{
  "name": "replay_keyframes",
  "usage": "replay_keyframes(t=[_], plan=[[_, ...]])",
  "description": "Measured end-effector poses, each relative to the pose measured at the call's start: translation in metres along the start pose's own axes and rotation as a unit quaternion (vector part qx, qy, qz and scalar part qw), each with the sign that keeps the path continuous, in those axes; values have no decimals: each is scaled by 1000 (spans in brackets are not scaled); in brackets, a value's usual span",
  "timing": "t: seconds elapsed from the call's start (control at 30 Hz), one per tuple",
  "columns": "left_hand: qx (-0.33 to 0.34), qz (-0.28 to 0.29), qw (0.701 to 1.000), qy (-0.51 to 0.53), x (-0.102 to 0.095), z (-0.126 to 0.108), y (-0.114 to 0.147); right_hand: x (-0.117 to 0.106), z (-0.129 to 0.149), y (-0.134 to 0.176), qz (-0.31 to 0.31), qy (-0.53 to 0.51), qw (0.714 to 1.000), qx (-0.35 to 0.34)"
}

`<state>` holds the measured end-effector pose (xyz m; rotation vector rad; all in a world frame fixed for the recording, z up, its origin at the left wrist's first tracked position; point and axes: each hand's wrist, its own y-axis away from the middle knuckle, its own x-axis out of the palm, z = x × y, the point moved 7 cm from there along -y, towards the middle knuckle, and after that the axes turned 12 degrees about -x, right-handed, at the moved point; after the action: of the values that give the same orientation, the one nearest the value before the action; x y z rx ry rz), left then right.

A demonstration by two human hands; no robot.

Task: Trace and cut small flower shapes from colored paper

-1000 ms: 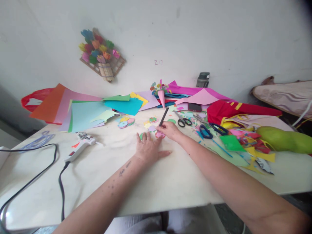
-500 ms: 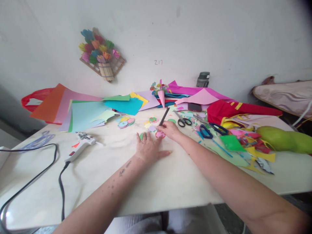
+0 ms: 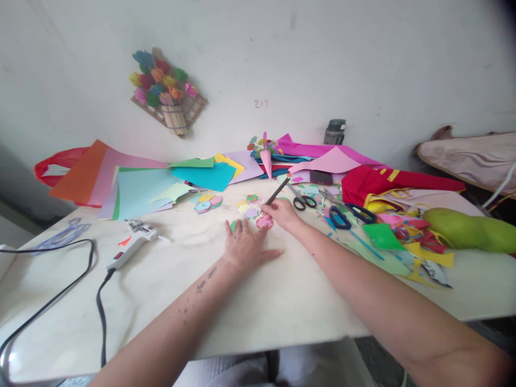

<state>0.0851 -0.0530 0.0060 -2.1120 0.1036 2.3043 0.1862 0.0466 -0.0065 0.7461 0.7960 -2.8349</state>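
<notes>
Flat on the table with fingers spread lies my left hand (image 3: 244, 244), its fingertips by a green paper piece (image 3: 236, 224) and a pink paper flower (image 3: 265, 222). My right hand (image 3: 283, 214) pinches a dark, slim pen-like stick (image 3: 279, 190), which leans up and to the right. The stick's lower end is hidden in the fingers, beside the pink flower. Just beyond the hands are small paper cut-outs (image 3: 250, 212) in lilac, yellow and green. More round paper pieces (image 3: 208, 202) are piled to the left.
A glue gun (image 3: 135, 247) with a black cord lies left. Black-handled scissors (image 3: 304, 202) and blue-handled scissors (image 3: 341, 217) lie right, among paper scraps (image 3: 419, 228). Coloured sheets (image 3: 141, 185) and a pink paper cone (image 3: 266, 161) stand along the back. A phone (image 3: 321, 177) lies behind.
The stick in my right hand has tilted further over to the right, its top end swinging rightward. My left hand has stayed in place.
</notes>
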Motion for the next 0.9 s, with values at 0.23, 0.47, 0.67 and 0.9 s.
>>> replay_keyframes(t=[0.23, 0.47, 0.67, 0.9], plan=[[1, 4, 1000, 3, 1, 0, -1, -1, 12, 4, 25, -7, 1000, -17], [3, -6, 1000, -4, 1, -1, 1, 2, 16, 5, 75, -9, 997, -15], [4, -6, 1000, -20, 0, -4, 6, 2, 22, 6, 96, 10, 995, -25], [-4, -9, 999, -31, 2, -5, 6, 2, 25, 7, 109, -1, 994, -21]])
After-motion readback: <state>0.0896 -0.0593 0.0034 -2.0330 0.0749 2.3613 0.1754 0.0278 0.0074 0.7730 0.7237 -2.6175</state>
